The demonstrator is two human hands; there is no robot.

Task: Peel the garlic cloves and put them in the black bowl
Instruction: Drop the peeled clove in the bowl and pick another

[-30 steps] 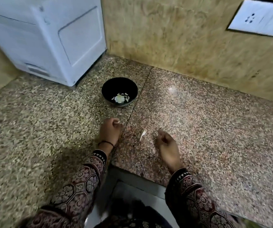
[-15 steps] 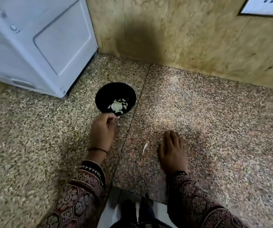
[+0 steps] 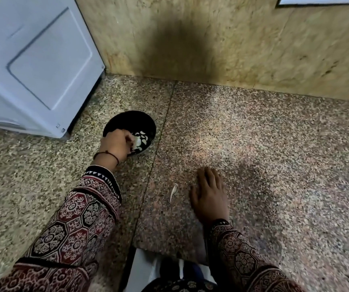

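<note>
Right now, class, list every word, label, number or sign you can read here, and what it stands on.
Nothing here can be read.
white appliance: tiny marks near its lower corner, too small to read.
black bowl, counter, wall: no writing shows.

Speckled granite counter [image 3: 253,165] meets mottled tan wall [image 3: 232,39] beside white appliance [image 3: 32,70].
</note>
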